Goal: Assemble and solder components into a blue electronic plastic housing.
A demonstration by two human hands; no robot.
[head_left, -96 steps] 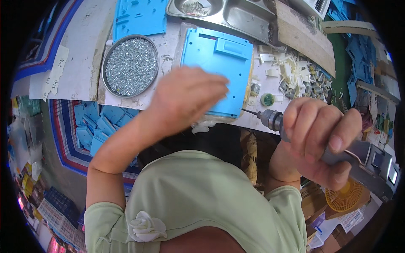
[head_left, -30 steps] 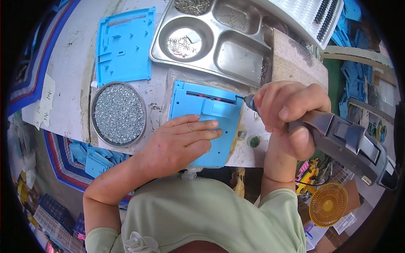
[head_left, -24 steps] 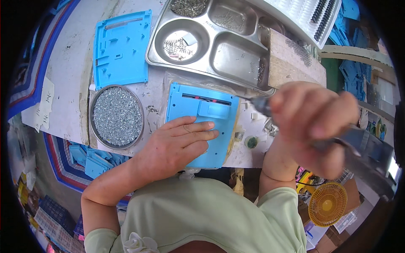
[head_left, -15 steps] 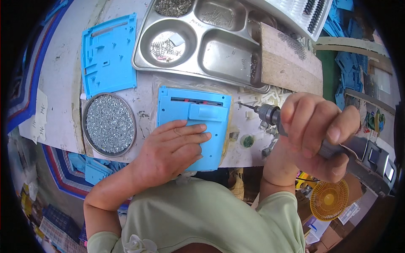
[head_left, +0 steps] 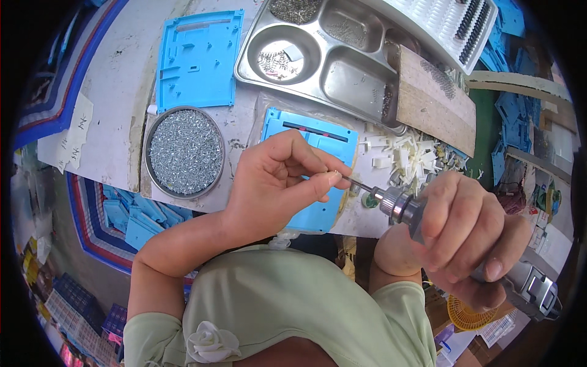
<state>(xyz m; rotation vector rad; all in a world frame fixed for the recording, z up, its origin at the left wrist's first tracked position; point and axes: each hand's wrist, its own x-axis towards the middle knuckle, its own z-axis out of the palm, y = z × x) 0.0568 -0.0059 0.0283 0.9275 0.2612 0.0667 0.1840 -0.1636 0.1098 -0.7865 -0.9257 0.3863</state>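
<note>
Electric screwdriver (head_left: 428,223) held near-level, bit pointing left, toward left-hand fingertips (head_left: 333,178)

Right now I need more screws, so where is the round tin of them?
In the head view the round tin of screws sits on the person's left, just below the spare blue plastic panel and left of the left hand.

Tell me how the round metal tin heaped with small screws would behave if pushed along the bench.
The round metal tin looks packed with screws, so probably heavy for its size. Its flat, low shape suggests sliding, not tipping. It sits near the bench edge; a hard shove might spill it.
</note>
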